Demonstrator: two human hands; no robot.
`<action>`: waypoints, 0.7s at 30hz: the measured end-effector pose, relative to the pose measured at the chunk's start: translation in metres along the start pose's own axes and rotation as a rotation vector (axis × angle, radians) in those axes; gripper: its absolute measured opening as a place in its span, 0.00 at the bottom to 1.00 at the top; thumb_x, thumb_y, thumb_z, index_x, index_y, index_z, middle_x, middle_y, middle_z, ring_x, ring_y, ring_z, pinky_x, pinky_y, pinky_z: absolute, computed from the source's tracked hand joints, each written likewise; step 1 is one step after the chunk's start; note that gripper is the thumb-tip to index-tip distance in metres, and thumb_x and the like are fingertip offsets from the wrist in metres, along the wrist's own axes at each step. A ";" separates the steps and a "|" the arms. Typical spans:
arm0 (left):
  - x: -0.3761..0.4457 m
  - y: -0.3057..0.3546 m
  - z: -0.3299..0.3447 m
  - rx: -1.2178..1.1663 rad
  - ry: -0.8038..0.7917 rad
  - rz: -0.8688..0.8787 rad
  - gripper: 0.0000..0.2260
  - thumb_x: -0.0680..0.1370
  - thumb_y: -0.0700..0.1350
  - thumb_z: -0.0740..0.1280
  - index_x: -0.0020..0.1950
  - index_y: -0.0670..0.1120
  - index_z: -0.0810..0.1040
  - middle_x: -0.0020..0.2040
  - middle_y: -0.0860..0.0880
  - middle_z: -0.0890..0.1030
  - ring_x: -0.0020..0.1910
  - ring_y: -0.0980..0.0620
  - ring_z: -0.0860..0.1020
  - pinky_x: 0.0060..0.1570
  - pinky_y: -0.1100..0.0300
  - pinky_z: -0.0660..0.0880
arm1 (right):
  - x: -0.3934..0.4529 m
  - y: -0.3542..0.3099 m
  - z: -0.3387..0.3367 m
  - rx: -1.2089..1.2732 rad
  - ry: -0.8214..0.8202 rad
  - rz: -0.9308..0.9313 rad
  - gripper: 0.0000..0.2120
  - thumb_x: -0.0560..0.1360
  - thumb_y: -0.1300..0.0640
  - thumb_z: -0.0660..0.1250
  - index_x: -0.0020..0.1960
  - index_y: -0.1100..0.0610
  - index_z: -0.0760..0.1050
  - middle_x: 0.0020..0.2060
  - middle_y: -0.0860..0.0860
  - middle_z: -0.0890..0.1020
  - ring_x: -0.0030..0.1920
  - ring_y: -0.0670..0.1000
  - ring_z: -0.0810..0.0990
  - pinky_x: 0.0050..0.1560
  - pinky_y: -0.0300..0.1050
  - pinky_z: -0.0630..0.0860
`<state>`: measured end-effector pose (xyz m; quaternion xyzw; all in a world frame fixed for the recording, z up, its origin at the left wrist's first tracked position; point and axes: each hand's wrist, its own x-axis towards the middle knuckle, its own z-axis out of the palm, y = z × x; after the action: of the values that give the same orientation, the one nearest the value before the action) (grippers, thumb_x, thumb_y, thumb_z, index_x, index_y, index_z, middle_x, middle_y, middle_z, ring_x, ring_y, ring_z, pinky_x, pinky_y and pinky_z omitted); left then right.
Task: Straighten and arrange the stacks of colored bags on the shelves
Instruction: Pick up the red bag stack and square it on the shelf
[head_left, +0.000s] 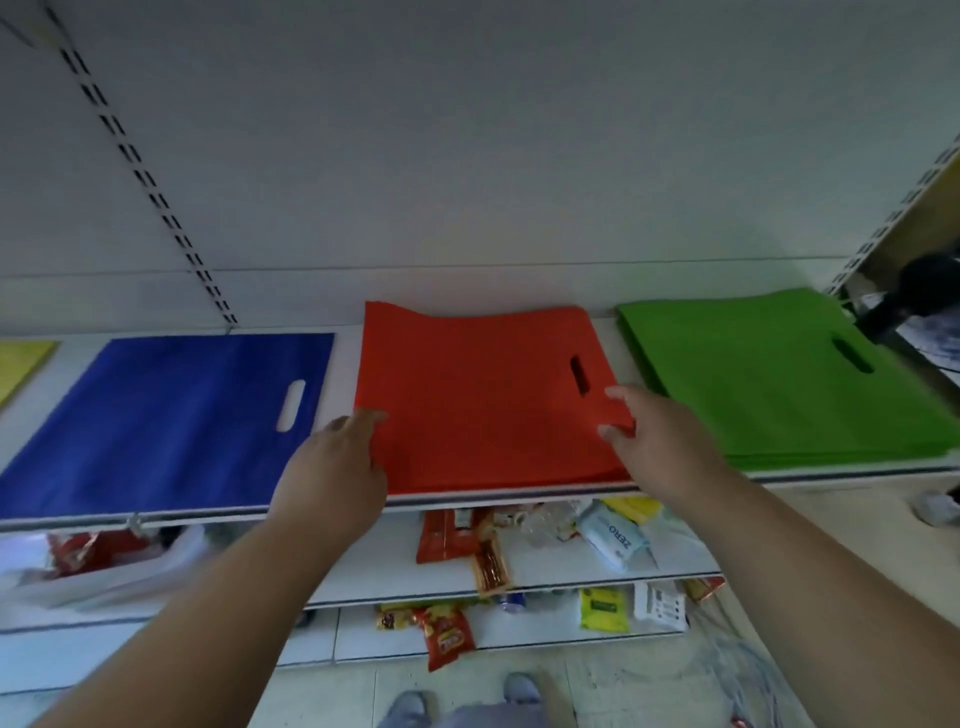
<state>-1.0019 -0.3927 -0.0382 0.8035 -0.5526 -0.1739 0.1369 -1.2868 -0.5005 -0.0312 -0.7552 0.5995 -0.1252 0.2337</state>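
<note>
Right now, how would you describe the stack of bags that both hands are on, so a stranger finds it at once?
Look at the top shelf with its row of coloured stacks. The red stack lies in the middle, between the blue stack and the green stack. It alone is red and has a hand at each side.

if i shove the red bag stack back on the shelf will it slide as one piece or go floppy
Probably floppy: the red bag stack is thin fabric-like sheets, and its back left corner already curls up. The layers may shear apart, since their front edges look slightly fanned. Likely light, so holding both sides, as the left hand and right hand do, should help.
</note>
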 end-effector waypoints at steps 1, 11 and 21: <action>0.002 0.002 0.003 0.051 0.006 0.001 0.23 0.78 0.40 0.60 0.72 0.52 0.66 0.63 0.47 0.75 0.58 0.46 0.76 0.56 0.52 0.76 | 0.005 0.004 0.001 -0.045 -0.013 -0.014 0.24 0.79 0.53 0.67 0.73 0.54 0.67 0.63 0.54 0.79 0.58 0.53 0.79 0.59 0.47 0.76; -0.012 -0.008 0.007 0.242 0.239 0.002 0.19 0.78 0.48 0.64 0.69 0.52 0.72 0.60 0.46 0.72 0.59 0.42 0.73 0.58 0.47 0.71 | 0.015 -0.028 0.006 -0.420 0.044 -0.195 0.21 0.76 0.43 0.65 0.64 0.54 0.73 0.54 0.54 0.77 0.52 0.56 0.78 0.52 0.49 0.77; -0.135 -0.167 -0.051 0.113 0.397 -0.191 0.16 0.76 0.50 0.67 0.63 0.54 0.76 0.57 0.50 0.76 0.56 0.47 0.75 0.53 0.51 0.74 | -0.040 -0.263 0.110 -0.196 -0.117 -0.663 0.21 0.77 0.46 0.65 0.68 0.52 0.72 0.58 0.53 0.75 0.60 0.56 0.75 0.60 0.50 0.72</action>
<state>-0.8836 -0.2065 -0.0441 0.8770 -0.4452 0.0064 0.1807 -1.0222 -0.3946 0.0101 -0.9336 0.3164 -0.0926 0.1405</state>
